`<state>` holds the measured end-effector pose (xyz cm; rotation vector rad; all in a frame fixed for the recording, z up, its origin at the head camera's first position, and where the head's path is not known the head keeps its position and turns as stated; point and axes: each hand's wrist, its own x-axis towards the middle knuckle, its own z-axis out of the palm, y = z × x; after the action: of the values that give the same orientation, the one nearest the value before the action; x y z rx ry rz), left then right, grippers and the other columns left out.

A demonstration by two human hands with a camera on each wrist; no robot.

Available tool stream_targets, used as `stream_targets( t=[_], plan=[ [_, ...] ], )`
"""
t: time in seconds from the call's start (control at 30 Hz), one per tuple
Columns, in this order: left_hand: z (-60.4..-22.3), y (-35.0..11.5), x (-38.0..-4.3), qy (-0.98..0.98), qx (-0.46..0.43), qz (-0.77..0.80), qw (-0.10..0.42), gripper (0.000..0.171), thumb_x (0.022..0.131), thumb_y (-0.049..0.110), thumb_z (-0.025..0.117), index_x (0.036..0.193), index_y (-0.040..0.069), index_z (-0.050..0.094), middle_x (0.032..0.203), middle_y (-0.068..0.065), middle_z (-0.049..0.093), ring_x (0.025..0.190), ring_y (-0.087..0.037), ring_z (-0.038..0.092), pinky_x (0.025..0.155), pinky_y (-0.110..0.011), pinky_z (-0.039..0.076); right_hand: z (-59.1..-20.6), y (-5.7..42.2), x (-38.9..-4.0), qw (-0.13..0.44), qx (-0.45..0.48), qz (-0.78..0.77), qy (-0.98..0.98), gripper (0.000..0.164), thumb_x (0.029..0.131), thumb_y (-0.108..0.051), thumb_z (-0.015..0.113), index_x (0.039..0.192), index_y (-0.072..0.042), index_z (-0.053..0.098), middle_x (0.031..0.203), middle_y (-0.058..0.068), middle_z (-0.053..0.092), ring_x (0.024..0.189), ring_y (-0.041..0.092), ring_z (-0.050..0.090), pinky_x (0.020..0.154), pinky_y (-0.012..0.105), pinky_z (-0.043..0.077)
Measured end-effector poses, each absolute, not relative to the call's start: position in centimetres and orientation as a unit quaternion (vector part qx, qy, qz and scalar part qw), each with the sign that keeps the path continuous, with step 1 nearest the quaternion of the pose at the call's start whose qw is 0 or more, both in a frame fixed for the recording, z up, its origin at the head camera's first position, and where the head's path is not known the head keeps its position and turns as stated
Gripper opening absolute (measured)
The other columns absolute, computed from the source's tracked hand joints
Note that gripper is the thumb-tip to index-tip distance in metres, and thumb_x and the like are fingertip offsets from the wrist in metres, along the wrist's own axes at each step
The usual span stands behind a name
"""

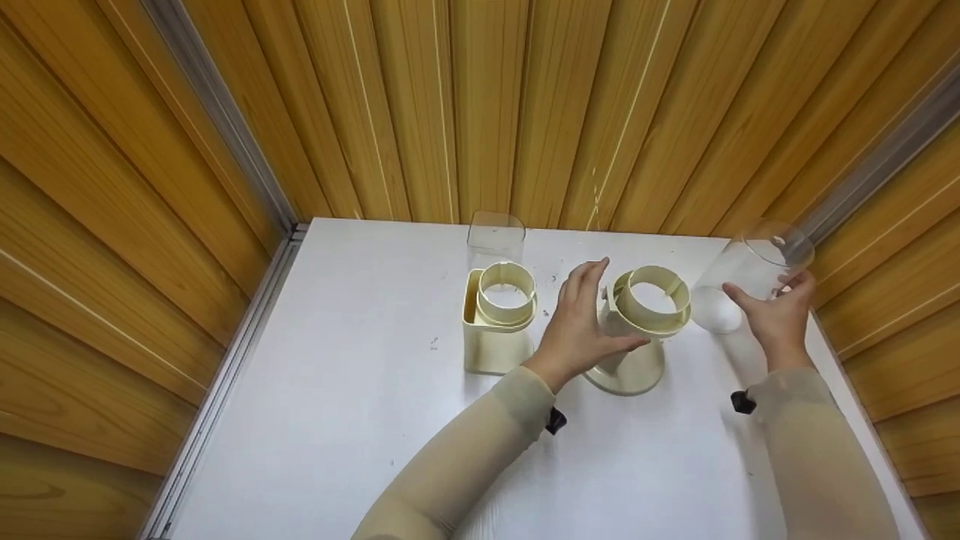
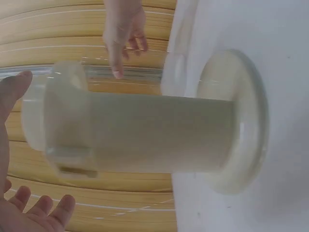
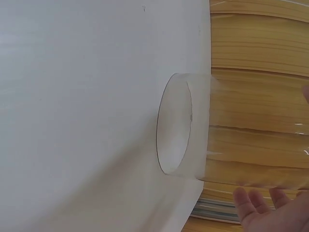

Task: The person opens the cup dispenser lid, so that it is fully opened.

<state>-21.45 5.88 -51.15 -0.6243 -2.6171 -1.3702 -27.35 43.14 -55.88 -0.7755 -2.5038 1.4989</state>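
Note:
My left hand [image 1: 577,330], thumb and fingers spread wide, is around the ring-shaped top of a cream plastic stand [image 1: 628,375]. In the left wrist view the stand [image 2: 159,133] shows a round column on a disc base, with the fingers [image 2: 43,208] apart from its collar. At the right, my right hand [image 1: 780,319] holds a clear plastic cylinder [image 1: 750,262] near its upper end, between thumb and fingers. The right wrist view shows the cylinder's open lower end [image 3: 166,145] close over the table, fingertips [image 3: 244,198] at its side.
Left of the stand is a second cream piece [image 1: 499,349] with a ring top and a side slot. Behind it stands a clear squarish container [image 1: 495,236]. The white table [image 1: 300,420] meets wood-patterned walls [image 1: 487,112] at its back and sides.

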Motion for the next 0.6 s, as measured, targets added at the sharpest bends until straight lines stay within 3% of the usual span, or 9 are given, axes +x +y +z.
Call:
stream_targets(
  t=[0.13, 0.37, 0.47, 0.6],
  plan=[
    [-48.4, 4.1, -21.0, -0.847, -0.254, -0.456, 0.099, 0.120, 0.080, 0.050, 0.103, 0.174, 0.016, 0.037, 0.174, -0.007, 0.043, 0.164, -0.027, 0.045, 0.137, -0.039, 0.043, -55.5, 43.1, -27.0, 0.063, -0.243, 0.494, -0.833, 0.132, 0.095, -0.057, 0.087, 0.178, -0.028, -0.011, 0.192, 0.009, 0.004, 0.177, 0.038, 0.017, 0.145, 0.059, 0.025],
    [-43.5, 0.5, -21.8, -0.836, -0.286, -0.436, 0.173, 0.114, 0.083, 0.057, 0.098, 0.172, 0.013, 0.041, 0.173, -0.009, 0.045, 0.162, -0.028, 0.046, 0.135, -0.041, 0.044, -53.5, 43.9, -26.8, 0.091, -0.223, 0.466, -0.852, 0.141, 0.093, -0.057, 0.089, 0.179, -0.030, -0.020, 0.193, 0.005, -0.013, 0.181, 0.032, -0.003, 0.147, 0.058, 0.008],
    [-42.2, -0.9, -22.8, -0.839, -0.290, -0.409, 0.210, 0.113, 0.085, 0.060, 0.095, 0.171, 0.010, 0.042, 0.172, -0.009, 0.046, 0.161, -0.028, 0.047, 0.135, -0.042, 0.045, -52.6, 44.2, -26.6, 0.101, -0.218, 0.444, -0.863, 0.141, 0.093, -0.059, 0.088, 0.179, -0.033, -0.019, 0.192, 0.005, -0.017, 0.180, 0.037, -0.008, 0.145, 0.064, 0.009],
    [-41.1, -3.4, -24.2, -0.860, -0.278, -0.355, 0.240, 0.114, 0.085, 0.068, 0.091, 0.171, 0.011, 0.042, 0.173, -0.008, 0.046, 0.162, -0.027, 0.045, 0.135, -0.045, 0.043, -51.8, 44.3, -26.1, 0.124, -0.175, 0.393, -0.894, 0.138, 0.091, -0.060, 0.090, 0.182, -0.031, -0.009, 0.192, 0.013, -0.007, 0.178, 0.046, -0.001, 0.142, 0.075, 0.015]
  ],
)
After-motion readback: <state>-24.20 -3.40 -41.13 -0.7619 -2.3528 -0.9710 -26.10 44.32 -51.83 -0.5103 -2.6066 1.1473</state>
